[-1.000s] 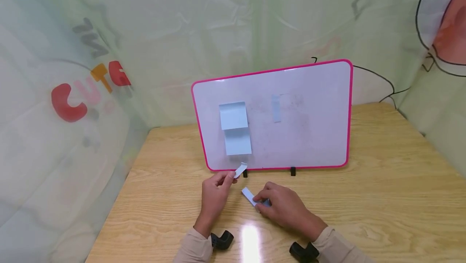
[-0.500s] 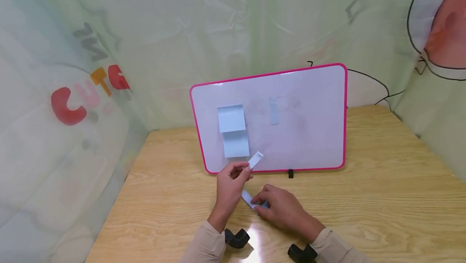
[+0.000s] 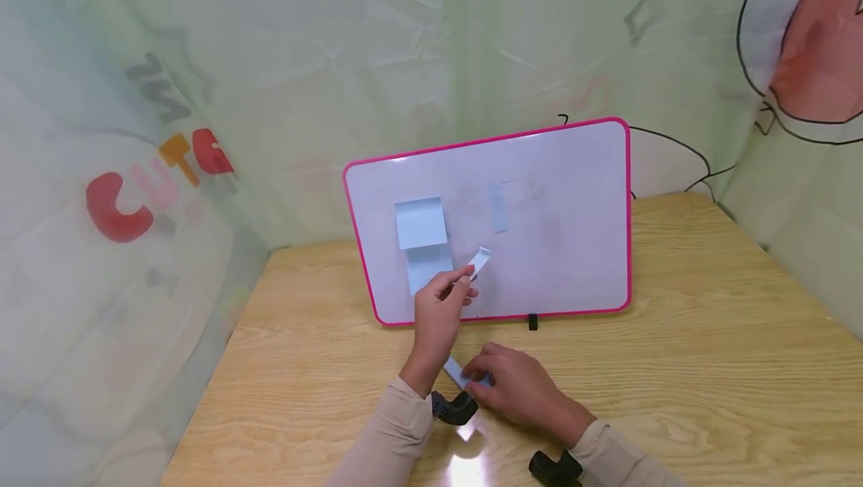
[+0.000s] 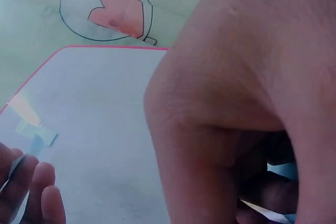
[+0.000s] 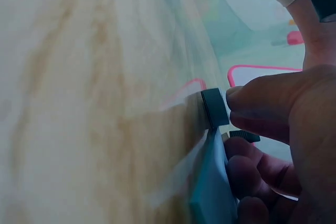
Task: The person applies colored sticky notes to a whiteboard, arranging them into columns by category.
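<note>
My left hand (image 3: 438,311) pinches a narrow strip of light blue sticky note (image 3: 481,261) between thumb and fingertips. The strip's far end curls slightly and overlaps the whiteboard (image 3: 566,247) in the head view. Low over the table, my right hand (image 3: 522,386) grips a narrow light blue sticky note pad (image 3: 455,371), partly hidden by its fingers. In the right wrist view the pad (image 5: 212,187) shows between the fingers and the tabletop. On the board's left side are two square blue notes (image 3: 421,223), one below the other, the lower partly behind my left hand. A blue strip (image 3: 498,207) is on the board's middle.
The pink-framed whiteboard leans upright at the table's back, with a black foot (image 3: 533,322) under its lower edge. The wooden table (image 3: 708,367) extends on both sides. Printed fabric (image 3: 377,45) surrounds it. Black camera mounts (image 3: 455,408) sit at both wrists.
My left hand has moved up and to the right with the strip, from near the board's lower edge to in front of it. My right hand stays at the pad.
</note>
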### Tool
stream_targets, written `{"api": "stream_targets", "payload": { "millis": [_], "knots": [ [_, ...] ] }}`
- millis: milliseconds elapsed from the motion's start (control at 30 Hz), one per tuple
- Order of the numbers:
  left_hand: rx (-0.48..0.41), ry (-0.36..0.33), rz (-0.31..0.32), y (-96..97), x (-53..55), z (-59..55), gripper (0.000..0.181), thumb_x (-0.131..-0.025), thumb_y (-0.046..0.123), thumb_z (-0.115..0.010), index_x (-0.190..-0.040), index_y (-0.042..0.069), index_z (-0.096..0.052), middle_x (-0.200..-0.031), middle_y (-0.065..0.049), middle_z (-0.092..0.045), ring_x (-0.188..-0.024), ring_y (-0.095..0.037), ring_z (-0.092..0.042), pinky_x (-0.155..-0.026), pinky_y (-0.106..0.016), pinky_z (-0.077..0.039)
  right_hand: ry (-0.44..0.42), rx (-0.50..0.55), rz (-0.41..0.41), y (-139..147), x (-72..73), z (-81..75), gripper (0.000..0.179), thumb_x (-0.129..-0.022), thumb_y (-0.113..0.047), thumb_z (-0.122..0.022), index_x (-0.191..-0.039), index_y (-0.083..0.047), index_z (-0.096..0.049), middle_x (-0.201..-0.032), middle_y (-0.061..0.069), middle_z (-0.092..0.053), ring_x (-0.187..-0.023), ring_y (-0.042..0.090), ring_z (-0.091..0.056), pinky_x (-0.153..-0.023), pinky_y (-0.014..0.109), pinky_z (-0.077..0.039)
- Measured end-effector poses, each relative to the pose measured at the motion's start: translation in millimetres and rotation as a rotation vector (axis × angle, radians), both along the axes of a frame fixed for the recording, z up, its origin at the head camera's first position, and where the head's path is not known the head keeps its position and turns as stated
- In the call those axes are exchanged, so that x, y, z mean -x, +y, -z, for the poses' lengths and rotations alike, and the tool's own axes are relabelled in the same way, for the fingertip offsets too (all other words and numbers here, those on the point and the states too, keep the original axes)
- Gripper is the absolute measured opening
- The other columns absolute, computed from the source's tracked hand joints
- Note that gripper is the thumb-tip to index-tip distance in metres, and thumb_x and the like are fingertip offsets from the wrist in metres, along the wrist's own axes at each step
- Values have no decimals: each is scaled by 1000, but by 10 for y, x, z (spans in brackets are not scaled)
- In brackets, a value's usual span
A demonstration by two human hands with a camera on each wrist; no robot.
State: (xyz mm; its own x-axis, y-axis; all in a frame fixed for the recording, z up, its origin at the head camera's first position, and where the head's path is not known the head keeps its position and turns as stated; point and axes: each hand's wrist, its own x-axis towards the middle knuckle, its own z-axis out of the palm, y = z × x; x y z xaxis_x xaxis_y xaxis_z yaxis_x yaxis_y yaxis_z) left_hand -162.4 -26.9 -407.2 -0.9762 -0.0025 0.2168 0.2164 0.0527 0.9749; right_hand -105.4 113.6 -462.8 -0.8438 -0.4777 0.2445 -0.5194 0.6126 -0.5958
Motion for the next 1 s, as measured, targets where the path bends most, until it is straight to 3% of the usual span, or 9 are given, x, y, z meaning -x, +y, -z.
{"api": "stream_targets", "payload": {
  "millis": [133, 267, 500, 600, 733, 1000],
  "knots": [
    [-21, 7, -17, 76, 36, 17, 23, -99, 27, -65, -115, 14, -76, -106, -4, -74, -86, -20, -69, -80, -32, -58, 10, -8, 3, 5, -3, -11, 9, -87, -23, -77, -94, -18, -76, -86, -13, -59, -75, 3, -59, -64, 26, -48],
    [-69, 5, -43, 193, 78, 16, 18, -97, 22, -68, -108, 11, -77, -99, -1, -75, -84, -20, -70, -78, -29, -58, 54, -9, -4, 29, -17, -19, 9, -85, -17, -77, -94, -17, -76, -85, -12, -60, -76, 6, -60, -67, 29, -50],
    [-78, 6, -90, 342, 145, -2, 16, -95, 19, -69, -108, 15, -77, -94, 1, -75, -80, -17, -70, -77, -31, -58, 144, 27, -59, 107, -38, 11, 36, -64, 2, -78, -95, -15, -73, -88, -11, -61, -81, 10, -62, -73, 33, -53],
    [-57, 16, -110, 367, 170, 5, 19, -95, 20, -69, -112, 15, -77, -94, 0, -76, -80, -15, -70, -74, -29, -57, 163, 116, -49, 119, -28, 39, 30, -69, 2, -76, -93, -15, -73, -86, -13, -62, -78, 6, -59, -71, 29, -52],
    [-21, 44, -129, 384, 176, 25, 23, -97, 24, -67, -115, 15, -77, -96, -6, -76, -80, -13, -70, -71, -28, -55, 156, 226, 3, 137, -25, 44, 13, -85, -2, -74, -91, -14, -75, -84, -12, -64, -74, 1, -57, -66, 25, -51],
    [138, 124, -166, 460, 178, 53, 25, -101, 25, -61, -117, 13, -77, -94, 0, -75, -79, -6, -68, -66, -27, -53, 99, 180, 121, 224, -17, 20, 9, -87, -4, -74, -90, -13, -75, -87, -12, -68, -76, 1, -60, -66, 26, -53]
  ]
}}
